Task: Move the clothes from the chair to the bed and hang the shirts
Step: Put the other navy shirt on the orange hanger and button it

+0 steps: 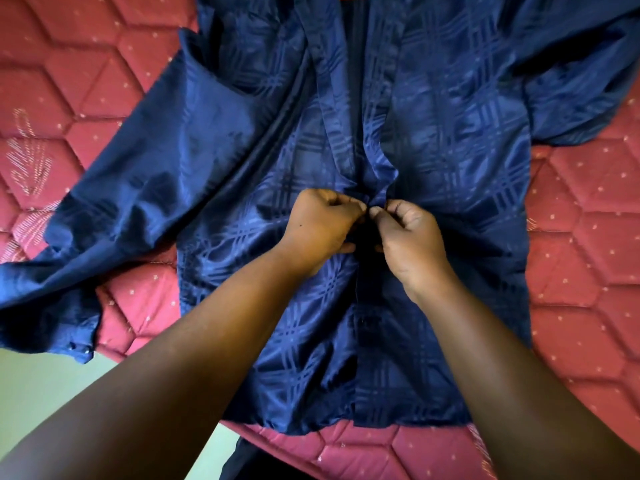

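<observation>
Red quilted bed [86,81] under blue shirt [450,116].

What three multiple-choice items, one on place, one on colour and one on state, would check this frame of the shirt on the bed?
1. Where does the navy shirt lie?
A. Spread on the red quilted mattress
B. Draped over a chair
C. Hung on a rail

2. What colour is the mattress cover?
A. Green
B. Red with pale dots
C. White

3. How is the shirt front above the hands?
A. Closed right up to the collar
B. Zipped
C. Open, its two edges parted

Answers:
1 A, since red quilting shows on both sides of the shirt and below its hem.
2 B, as the hexagon stitching is red with small light specks.
3 C, since the plackets gape above the point where the left hand and right hand pinch them together at mid-front.
</observation>
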`<move>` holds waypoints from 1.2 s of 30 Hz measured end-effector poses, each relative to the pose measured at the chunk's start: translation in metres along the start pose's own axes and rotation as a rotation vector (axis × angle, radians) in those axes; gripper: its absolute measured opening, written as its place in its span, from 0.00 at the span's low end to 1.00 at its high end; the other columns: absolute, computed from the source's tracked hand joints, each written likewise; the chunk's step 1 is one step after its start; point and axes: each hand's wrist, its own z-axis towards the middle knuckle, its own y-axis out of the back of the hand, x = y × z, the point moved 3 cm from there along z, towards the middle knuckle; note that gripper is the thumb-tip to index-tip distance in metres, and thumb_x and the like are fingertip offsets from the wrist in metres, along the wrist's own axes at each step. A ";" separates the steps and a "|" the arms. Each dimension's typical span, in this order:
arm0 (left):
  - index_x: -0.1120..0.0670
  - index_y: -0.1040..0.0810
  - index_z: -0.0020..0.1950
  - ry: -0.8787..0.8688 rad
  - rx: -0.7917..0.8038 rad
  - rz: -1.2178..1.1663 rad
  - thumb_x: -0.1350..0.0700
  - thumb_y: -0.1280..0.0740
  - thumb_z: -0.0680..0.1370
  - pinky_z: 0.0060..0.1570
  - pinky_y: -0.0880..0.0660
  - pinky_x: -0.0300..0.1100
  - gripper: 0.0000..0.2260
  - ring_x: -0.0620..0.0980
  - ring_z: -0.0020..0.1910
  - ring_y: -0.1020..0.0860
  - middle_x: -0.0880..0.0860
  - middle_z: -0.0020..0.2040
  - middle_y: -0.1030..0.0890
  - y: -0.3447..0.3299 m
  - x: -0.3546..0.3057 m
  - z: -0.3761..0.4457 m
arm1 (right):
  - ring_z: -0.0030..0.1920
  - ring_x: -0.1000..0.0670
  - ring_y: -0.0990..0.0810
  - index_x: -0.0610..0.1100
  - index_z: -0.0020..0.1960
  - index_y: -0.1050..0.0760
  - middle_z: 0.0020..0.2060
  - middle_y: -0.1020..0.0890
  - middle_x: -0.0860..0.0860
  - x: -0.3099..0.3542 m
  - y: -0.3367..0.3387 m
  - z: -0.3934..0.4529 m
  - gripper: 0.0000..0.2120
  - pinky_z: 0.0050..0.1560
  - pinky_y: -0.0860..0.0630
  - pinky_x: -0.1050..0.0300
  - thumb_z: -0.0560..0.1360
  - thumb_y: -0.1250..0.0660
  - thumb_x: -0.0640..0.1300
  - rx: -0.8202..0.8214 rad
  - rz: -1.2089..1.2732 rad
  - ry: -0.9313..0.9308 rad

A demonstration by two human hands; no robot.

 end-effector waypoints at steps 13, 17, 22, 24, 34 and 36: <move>0.53 0.22 0.47 0.063 0.074 -0.083 0.60 0.34 0.80 0.36 0.22 0.38 0.04 0.42 0.41 0.21 0.49 0.41 0.19 0.004 0.010 0.000 | 0.38 0.53 0.18 0.47 0.41 0.21 0.35 0.17 0.52 -0.007 0.005 0.001 0.12 0.41 0.22 0.56 0.79 0.37 0.35 -0.012 0.395 -0.212; 0.53 0.21 0.45 0.122 0.088 -0.167 0.60 0.33 0.80 0.34 0.22 0.38 0.05 0.43 0.40 0.20 0.49 0.39 0.18 0.004 0.013 -0.002 | 0.37 0.51 0.18 0.47 0.41 0.23 0.34 0.17 0.51 -0.008 0.006 -0.006 0.11 0.42 0.22 0.55 0.79 0.36 0.36 -0.017 0.483 -0.260; 0.52 0.19 0.46 0.164 0.081 -0.256 0.57 0.31 0.78 0.32 0.22 0.37 0.02 0.43 0.39 0.19 0.48 0.39 0.16 0.004 0.016 -0.003 | 0.34 0.53 0.19 0.49 0.45 0.21 0.36 0.16 0.50 -0.006 0.006 -0.011 0.10 0.35 0.22 0.59 0.79 0.37 0.36 0.000 0.458 -0.202; 0.52 0.19 0.46 0.160 0.085 -0.255 0.56 0.30 0.78 0.33 0.23 0.37 0.01 0.43 0.38 0.19 0.48 0.39 0.16 0.003 0.014 -0.004 | 0.34 0.54 0.21 0.49 0.47 0.21 0.36 0.19 0.50 -0.007 0.009 -0.011 0.10 0.34 0.23 0.59 0.78 0.36 0.37 -0.024 0.362 -0.146; 0.52 0.20 0.43 0.068 -0.003 -0.232 0.56 0.30 0.78 0.30 0.23 0.34 0.04 0.43 0.36 0.22 0.49 0.38 0.19 -0.004 0.010 -0.013 | 0.36 0.57 0.22 0.46 0.54 0.18 0.37 0.19 0.56 0.004 0.014 -0.019 0.09 0.38 0.28 0.64 0.76 0.33 0.40 -0.209 -0.264 0.211; 0.52 0.20 0.43 0.056 -0.006 -0.227 0.56 0.30 0.78 0.30 0.23 0.35 0.04 0.43 0.37 0.22 0.49 0.39 0.19 -0.004 0.010 -0.014 | 0.40 0.53 0.20 0.46 0.55 0.18 0.38 0.19 0.56 0.008 0.014 -0.020 0.09 0.41 0.27 0.60 0.76 0.33 0.41 -0.212 -0.306 0.219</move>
